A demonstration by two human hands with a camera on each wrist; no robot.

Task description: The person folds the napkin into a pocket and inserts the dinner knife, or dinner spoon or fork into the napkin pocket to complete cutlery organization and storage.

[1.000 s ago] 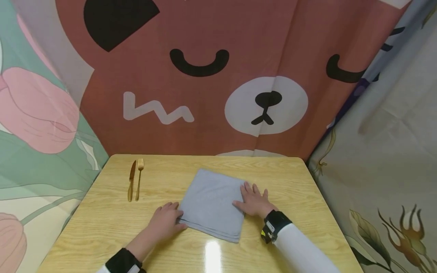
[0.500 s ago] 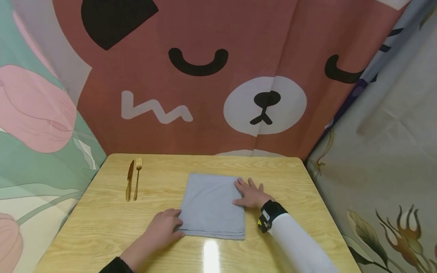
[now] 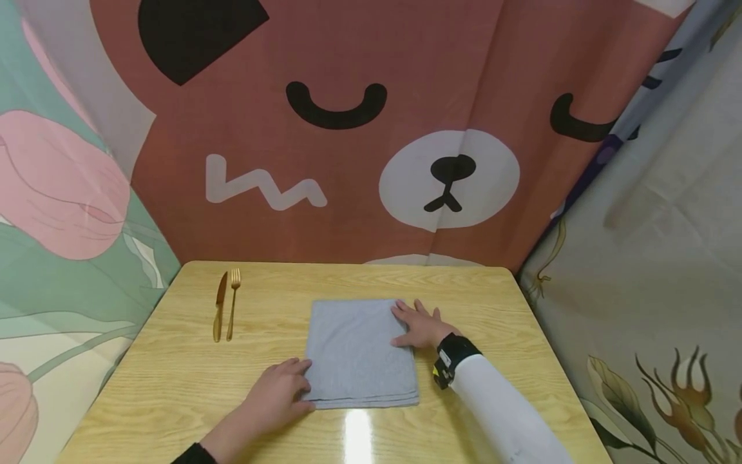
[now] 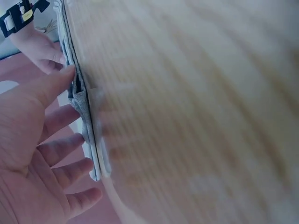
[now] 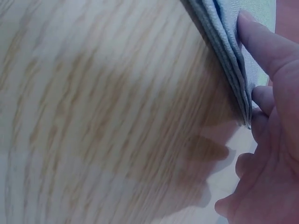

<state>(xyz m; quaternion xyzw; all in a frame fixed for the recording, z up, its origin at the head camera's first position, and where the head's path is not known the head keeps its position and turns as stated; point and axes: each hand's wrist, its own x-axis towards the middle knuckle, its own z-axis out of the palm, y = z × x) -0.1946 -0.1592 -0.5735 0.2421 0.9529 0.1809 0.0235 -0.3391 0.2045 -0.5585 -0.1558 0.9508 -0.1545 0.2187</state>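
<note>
A grey-blue folded cloth (image 3: 362, 354) lies flat and nearly square to the table, in several layers. At its left edge and near-left corner, my left hand (image 3: 277, 394) touches it with thumb and fingertips. In the left wrist view, the fingers of the left hand (image 4: 42, 140) are spread along the layered edge (image 4: 88, 126). My right hand (image 3: 422, 325) rests on the far part of the cloth's right edge, fingers spread. The right wrist view shows the thumb of the right hand (image 5: 271, 102) against the cloth's layers (image 5: 229, 56); the other fingertips are loosely bent beside the corner.
A gold knife (image 3: 219, 308) and a gold fork (image 3: 234, 303) lie side by side at the table's far left. The wooden table (image 3: 475, 290) ends at a bear-print curtain (image 3: 348, 225) behind, with patterned curtains on both sides.
The cloth has turned from a slant to nearly straight and shifted slightly left. My left hand has moved a little towards me; my right hand has moved a little left and away from me.
</note>
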